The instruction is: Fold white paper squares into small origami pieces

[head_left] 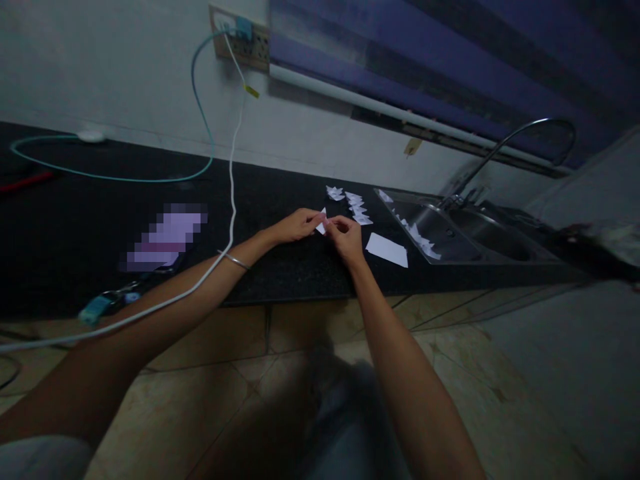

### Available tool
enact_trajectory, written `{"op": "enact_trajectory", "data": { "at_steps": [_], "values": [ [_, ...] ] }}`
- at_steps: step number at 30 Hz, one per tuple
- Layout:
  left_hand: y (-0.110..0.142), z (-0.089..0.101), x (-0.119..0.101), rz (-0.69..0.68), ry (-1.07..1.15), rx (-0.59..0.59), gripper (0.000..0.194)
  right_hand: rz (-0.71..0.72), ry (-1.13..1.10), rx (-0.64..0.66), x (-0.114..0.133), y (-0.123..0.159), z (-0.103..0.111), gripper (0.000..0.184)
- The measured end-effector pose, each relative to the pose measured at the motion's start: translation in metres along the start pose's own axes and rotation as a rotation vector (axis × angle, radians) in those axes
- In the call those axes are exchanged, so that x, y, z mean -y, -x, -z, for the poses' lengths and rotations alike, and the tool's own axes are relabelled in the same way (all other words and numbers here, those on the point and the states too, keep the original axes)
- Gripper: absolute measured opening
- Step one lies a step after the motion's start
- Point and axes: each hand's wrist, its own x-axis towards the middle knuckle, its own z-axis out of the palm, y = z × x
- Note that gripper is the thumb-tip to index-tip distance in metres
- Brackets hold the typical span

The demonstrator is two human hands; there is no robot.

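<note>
Centre of the frame, and here's the close work: the left hand (pixel 300 227) and the right hand (pixel 346 239) meet over the dark counter (pixel 280 277), both pinching one small piece of white paper (pixel 320 229). Fingertips only, thumbs close together, presumably because so small a piece needs fine control from both sides. Just right of centre, flat white paper (pixel 387 250) lies beside the right hand, probably put there for easy reach. Folded white pieces (pixel 359 209) sit beyond the hands, seemingly set back out of the fingers' way, and more folded paper (pixel 423 241) lines the near-left edge of the steel sink (pixel 457 252), right of centre.

Now the grip itself! The held paper lies between the two sets of fingertips, a pointed white corner rising above them and a pale patch showing below the left thumb. Its remaining edges are covered, so the exact fold can't be told.
</note>
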Motion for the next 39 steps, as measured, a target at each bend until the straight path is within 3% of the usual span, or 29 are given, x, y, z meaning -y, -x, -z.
{"op": "enact_trajectory", "data": {
  "at_steps": [5, 8, 12, 16, 21, 26, 29, 32, 39],
  "values": [
    [0.001, 0.003, -0.005, 0.069, 0.162, 0.130, 0.060, 0.009, -0.022, 0.108, -0.005, -0.004, 0.001, 0.033],
    [0.000, 0.002, -0.005, 0.110, 0.147, 0.124, 0.071, 0.054, -0.015, 0.151, -0.006, -0.004, 0.002, 0.035],
    [-0.001, 0.002, 0.000, 0.120, 0.088, 0.043, 0.059, 0.068, 0.000, 0.186, -0.006, -0.002, 0.002, 0.038],
    [-0.005, 0.002, 0.009, 0.089, -0.006, -0.076, 0.050, 0.061, 0.005, 0.091, -0.006, -0.002, -0.001, 0.035],
    [-0.007, -0.001, 0.013, 0.065, -0.197, -0.139, 0.047, 0.098, 0.008, 0.018, -0.010, -0.004, -0.002, 0.027],
    [-0.004, -0.001, 0.006, -0.055, -0.170, -0.041, 0.045, 0.118, -0.014, 0.005, -0.019, -0.008, -0.001, 0.022],
    [-0.003, 0.000, 0.003, -0.007, -0.041, 0.018, 0.053, 0.090, -0.012, 0.047, -0.020, -0.009, 0.000, 0.023],
    [-0.003, 0.001, 0.003, 0.070, 0.029, 0.002, 0.059, 0.071, -0.016, 0.075, -0.018, -0.008, 0.001, 0.025],
    [-0.005, -0.001, 0.008, -0.019, -0.035, 0.022, 0.044, 0.044, -0.091, 0.093, -0.013, -0.006, 0.000, 0.038]
  ]
}}
